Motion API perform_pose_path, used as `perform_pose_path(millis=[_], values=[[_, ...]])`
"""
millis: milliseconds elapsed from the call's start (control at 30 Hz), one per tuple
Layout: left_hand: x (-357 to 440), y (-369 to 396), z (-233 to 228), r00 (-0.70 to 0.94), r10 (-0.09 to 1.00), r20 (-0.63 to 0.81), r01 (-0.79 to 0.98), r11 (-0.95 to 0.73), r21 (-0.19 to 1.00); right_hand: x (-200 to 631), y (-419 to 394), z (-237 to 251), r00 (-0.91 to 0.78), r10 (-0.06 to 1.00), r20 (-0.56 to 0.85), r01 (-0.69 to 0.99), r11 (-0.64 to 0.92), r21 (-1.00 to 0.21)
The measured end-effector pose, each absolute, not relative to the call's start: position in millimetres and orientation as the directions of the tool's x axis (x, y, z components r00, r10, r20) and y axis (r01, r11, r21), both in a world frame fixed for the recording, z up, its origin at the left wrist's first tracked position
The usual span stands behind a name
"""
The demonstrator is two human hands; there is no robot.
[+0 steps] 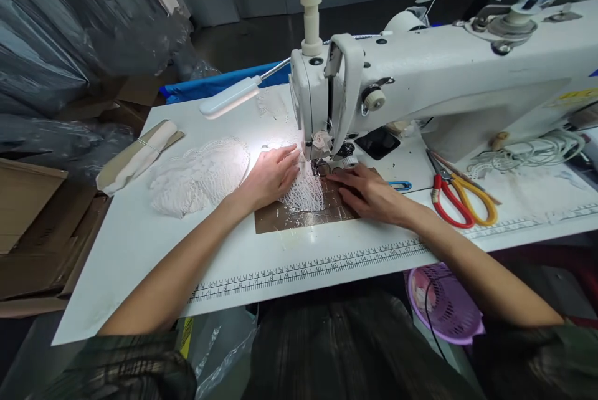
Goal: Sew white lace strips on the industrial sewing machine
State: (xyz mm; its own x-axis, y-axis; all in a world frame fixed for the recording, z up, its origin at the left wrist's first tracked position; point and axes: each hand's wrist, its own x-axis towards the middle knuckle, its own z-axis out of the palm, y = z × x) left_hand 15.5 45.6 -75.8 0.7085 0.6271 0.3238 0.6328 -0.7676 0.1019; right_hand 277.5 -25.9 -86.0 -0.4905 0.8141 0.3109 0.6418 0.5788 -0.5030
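White lace piece (303, 191) lies flat at frame centre, fanned open on the brown plate, its far edge under the needle; netted, pale, brightly lit.

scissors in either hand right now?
No. The scissors lie on the table, while the left hand and right hand press the lace piece.

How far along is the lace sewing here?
Done: cannot tell; a lace pile lies left of the sewing machine. In hand: left hand and right hand press a lace piece flat at the needle. Scissors lie untouched.
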Motion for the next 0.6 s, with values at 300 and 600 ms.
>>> perform_pose_path(millis=[300, 600], values=[[21.1, -0.7, -71.9, 0.796, 0.549, 0.256, 0.451, -0.819, 0.354, 284.2, -28.2, -84.4, -0.505, 0.802, 0.318, 0.546, 0.582, -0.602], [23.0, -2.9, -75.3, 0.708, 0.641, 0.295, 0.478, -0.743, 0.468, 265.1, -27.0, -76.8, -0.638, 0.737, 0.221, 0.49, 0.611, -0.622]])
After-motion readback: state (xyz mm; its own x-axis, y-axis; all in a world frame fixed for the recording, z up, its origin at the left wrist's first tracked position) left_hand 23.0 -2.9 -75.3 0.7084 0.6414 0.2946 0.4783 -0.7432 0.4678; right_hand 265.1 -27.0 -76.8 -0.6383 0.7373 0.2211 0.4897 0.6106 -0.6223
